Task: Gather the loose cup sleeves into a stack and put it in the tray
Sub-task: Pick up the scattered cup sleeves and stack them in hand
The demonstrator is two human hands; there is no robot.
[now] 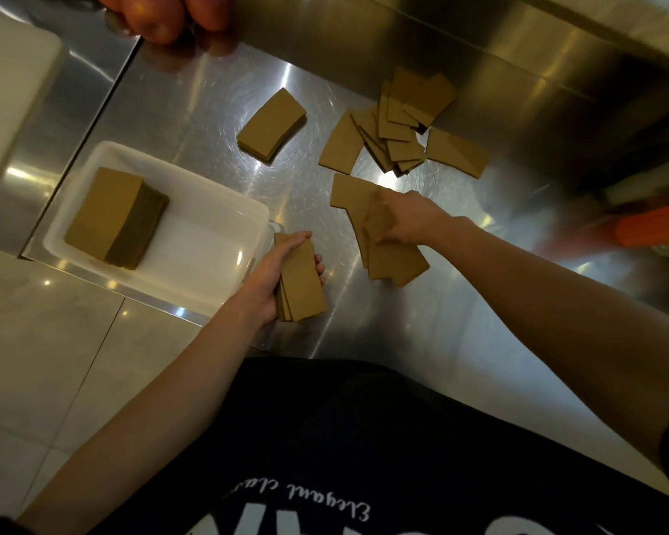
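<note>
My left hand (275, 276) grips a small stack of brown cardboard cup sleeves (304, 285) just right of the white plastic tray (225, 195). Inside the tray lies a thick stack of sleeves (111, 216). My right hand (402, 218) is closed on a sleeve among a few loose sleeves (393, 260) lying fanned on the steel counter. Further back sits a scattered pile of loose sleeves (398, 133) and, to its left, a small neat stack (273, 125).
The steel counter (209, 110) has a raised metal wall (518, 71) at the back right. An orange object (653, 225) lies at the right edge. A white box (8, 110) stands at the left. Another person's hand (163, 13) shows at the top.
</note>
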